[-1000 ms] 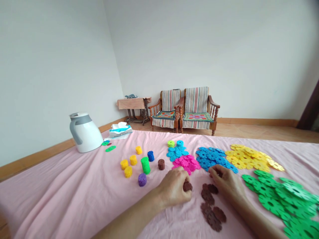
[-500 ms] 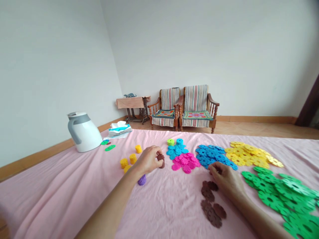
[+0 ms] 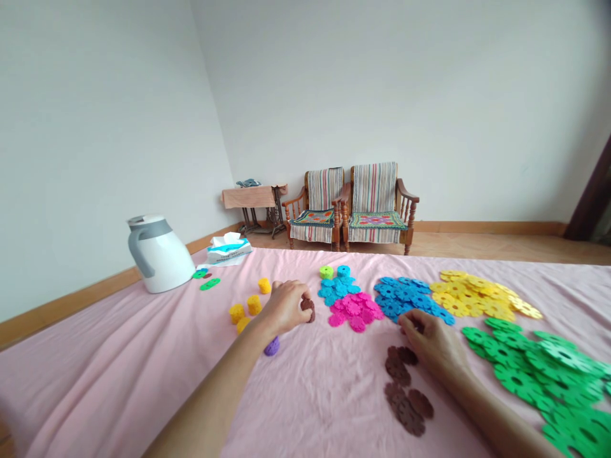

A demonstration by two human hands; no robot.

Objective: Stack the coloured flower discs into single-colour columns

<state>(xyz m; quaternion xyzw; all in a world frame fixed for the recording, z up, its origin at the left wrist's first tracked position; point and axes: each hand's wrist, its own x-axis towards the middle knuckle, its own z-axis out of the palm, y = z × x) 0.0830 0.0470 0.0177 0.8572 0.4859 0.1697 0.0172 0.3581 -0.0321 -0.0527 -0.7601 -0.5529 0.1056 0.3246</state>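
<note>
My left hand [image 3: 289, 305] is closed on a small stack of brown snowflake discs [image 3: 308, 310], held on edge between thumb and fingers just above or on the cloth. Beside that wrist is a purple disc stack [image 3: 272, 346], partly covered by my arm. My right hand [image 3: 427, 337] rests near the front of the blue disc pile [image 3: 398, 296], fingers curled and thumb and forefinger pressed together; whether anything is between them is hidden. Loose brown discs [image 3: 409, 416] lie in two groups just below and left of my right hand.
Yellow stacks [image 3: 254, 305] stand left of my left hand. Pink discs [image 3: 356, 312], light-blue discs [image 3: 337, 291] and a lime stack [image 3: 326, 272] are ahead. Yellow discs [image 3: 470, 296] and green discs [image 3: 539, 369] spread rightward. A white jug [image 3: 167, 261] and tissue box [image 3: 229, 249] stand far left.
Almost nothing differs. The view shifts very slightly, and the brown stack in my left hand has turned a little between the fingers. My right hand keeps its place.
</note>
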